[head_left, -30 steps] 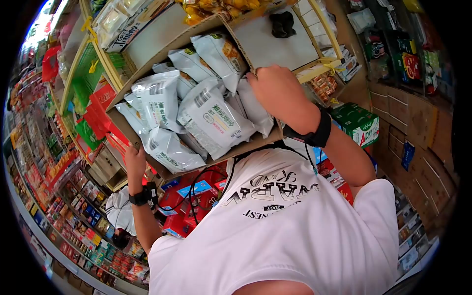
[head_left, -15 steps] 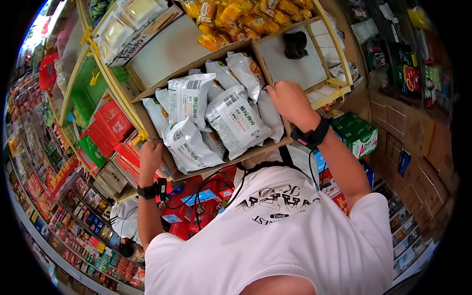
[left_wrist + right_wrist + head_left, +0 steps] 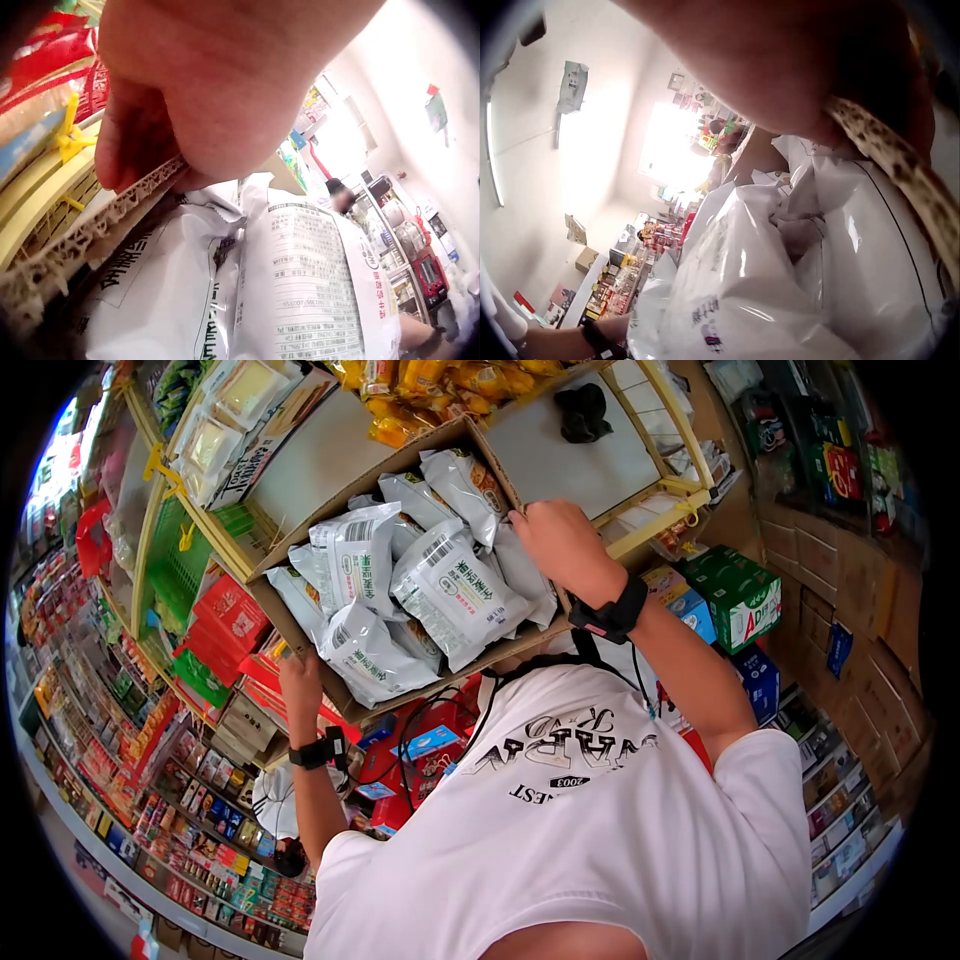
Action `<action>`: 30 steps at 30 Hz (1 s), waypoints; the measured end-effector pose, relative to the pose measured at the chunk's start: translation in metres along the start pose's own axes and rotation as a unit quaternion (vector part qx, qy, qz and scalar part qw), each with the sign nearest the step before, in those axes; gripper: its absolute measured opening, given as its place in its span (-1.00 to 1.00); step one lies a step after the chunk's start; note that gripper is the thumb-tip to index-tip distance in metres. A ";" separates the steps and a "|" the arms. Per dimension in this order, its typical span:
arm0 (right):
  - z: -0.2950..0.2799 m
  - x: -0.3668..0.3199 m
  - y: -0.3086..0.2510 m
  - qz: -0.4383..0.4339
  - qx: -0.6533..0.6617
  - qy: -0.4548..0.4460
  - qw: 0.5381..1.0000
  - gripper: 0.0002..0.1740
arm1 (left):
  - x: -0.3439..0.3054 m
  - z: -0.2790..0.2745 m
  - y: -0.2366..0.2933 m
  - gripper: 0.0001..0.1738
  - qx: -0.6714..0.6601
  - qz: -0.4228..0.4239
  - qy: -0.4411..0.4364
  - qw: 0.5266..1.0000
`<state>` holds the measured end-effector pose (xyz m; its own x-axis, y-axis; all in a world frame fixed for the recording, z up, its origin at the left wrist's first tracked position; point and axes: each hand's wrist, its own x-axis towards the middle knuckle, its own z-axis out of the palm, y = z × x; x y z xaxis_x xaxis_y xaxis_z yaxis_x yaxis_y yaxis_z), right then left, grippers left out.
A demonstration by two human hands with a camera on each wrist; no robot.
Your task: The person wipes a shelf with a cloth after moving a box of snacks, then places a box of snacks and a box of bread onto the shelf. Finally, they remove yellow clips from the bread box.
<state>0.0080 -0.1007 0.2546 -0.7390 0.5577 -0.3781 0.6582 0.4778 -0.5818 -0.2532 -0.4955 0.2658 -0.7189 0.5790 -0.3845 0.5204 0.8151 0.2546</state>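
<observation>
An open cardboard box [image 3: 490,657] full of white snack packets [image 3: 455,595] with green print is held up in front of the person's chest. At the box's left side, my left hand [image 3: 300,685] grips the wall; in the left wrist view its fingers curl over the torn corrugated edge [image 3: 112,214]. The right hand [image 3: 568,545] grips the opposite wall near the back right, and the right wrist view shows the cardboard edge [image 3: 892,161] running into the hand. Packets lie close below both palms. The box's underside is hidden.
Behind the box stands a yellow-framed shelf [image 3: 645,505] with a white board, yellow-wrapped snacks [image 3: 450,390] and a black bag [image 3: 583,412]. A green carton [image 3: 735,600] sits to the right, red boxes [image 3: 400,760] below. Stocked racks [image 3: 130,730] line the left.
Both hands keep hold of the box throughout. In the head view the box shifts right and down, then back left and slightly up, while the shelf behind also shifts with the view.
</observation>
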 end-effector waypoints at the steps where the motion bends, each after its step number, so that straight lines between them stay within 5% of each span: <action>1: 0.002 -0.003 0.000 0.005 0.012 -0.005 1.000 -0.57 | -0.002 0.003 -0.006 -0.71 0.003 0.002 -0.002 1.000; 11: 0.028 -0.009 -0.027 -0.022 0.004 -0.032 0.999 -0.78 | -0.002 0.027 -0.060 -0.69 -0.025 -0.071 0.017 0.997; 14: 0.052 -0.005 -0.031 -0.104 -0.011 -0.023 0.994 -0.70 | -0.001 0.025 -0.088 -0.66 -0.026 -0.065 0.012 0.997; 17: 0.049 0.000 -0.043 -0.039 0.029 -0.022 0.999 -0.73 | -0.002 0.031 -0.092 -0.67 -0.006 -0.041 0.069 0.997; 27: 0.055 0.012 -0.029 -0.087 -0.014 -0.044 0.995 -0.69 | -0.012 -0.011 -0.077 -0.68 0.045 -0.092 0.053 0.993; 30: 0.052 0.009 -0.034 -0.054 0.063 -0.058 0.995 -0.67 | -0.022 -0.036 -0.053 -0.64 0.043 -0.074 0.027 0.996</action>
<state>-0.0286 -0.1470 0.2330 -0.8207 0.4218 -0.3853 0.5565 0.4377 -0.7062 -0.2812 -0.5505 0.2925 -0.8132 0.4543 -0.3638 0.4423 0.8887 0.1208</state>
